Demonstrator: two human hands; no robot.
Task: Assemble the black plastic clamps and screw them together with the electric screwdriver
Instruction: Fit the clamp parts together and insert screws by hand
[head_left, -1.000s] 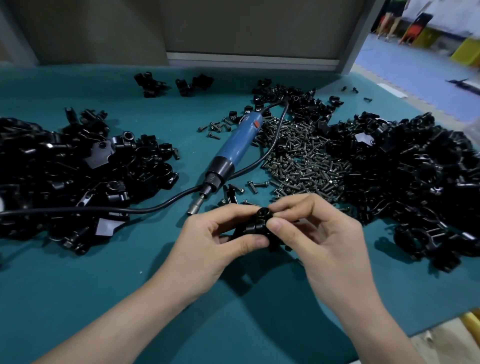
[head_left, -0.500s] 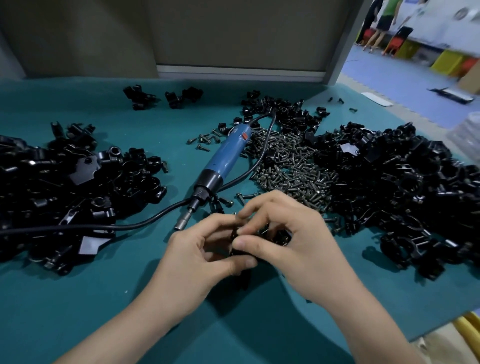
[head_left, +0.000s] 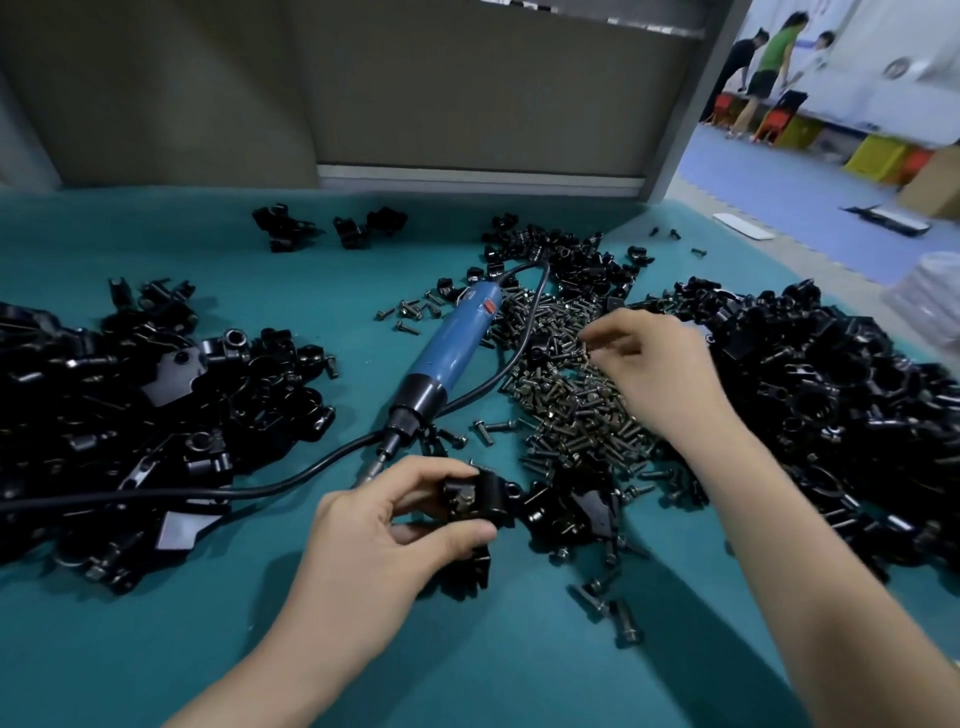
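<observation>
My left hand (head_left: 387, 535) grips a black plastic clamp (head_left: 475, 499) just above the teal table, with a screw head showing in its face. My right hand (head_left: 654, 364) reaches over the heap of dark screws (head_left: 571, 405), its fingertips curled down among them; whether a screw is pinched is blurred. The blue electric screwdriver (head_left: 449, 353) lies on the table between the hands, tip toward me, with its black cable (head_left: 260, 488) running off to the left.
Large piles of black clamp parts lie at the left (head_left: 130, 415) and right (head_left: 831, 405), a smaller pile at the back (head_left: 561, 254). Loose parts and screws (head_left: 608, 603) lie near my left hand. People stand far off at the upper right.
My right hand has let go of the clamp and moved up and right to the screw heap. My left hand keeps the clamp low. The camera has tilted upward.
</observation>
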